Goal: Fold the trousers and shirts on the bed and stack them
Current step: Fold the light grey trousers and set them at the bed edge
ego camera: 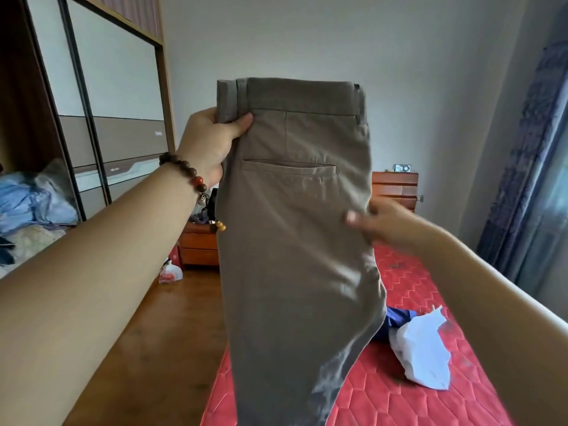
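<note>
The left hand [212,139] pinches the waistband corner of the trousers [295,226], which hang in the air above the bed [399,404], while the right hand [381,222], blurred, touches their far edge lower down, its fingers seeming straight rather than gripping. To fold well, I judge the legs should be matched seam to seam before lowering them flat onto the mattress. Below the right hand lie a white garment [424,352] and a blue one [398,318], crowding the landing spot.
</note>
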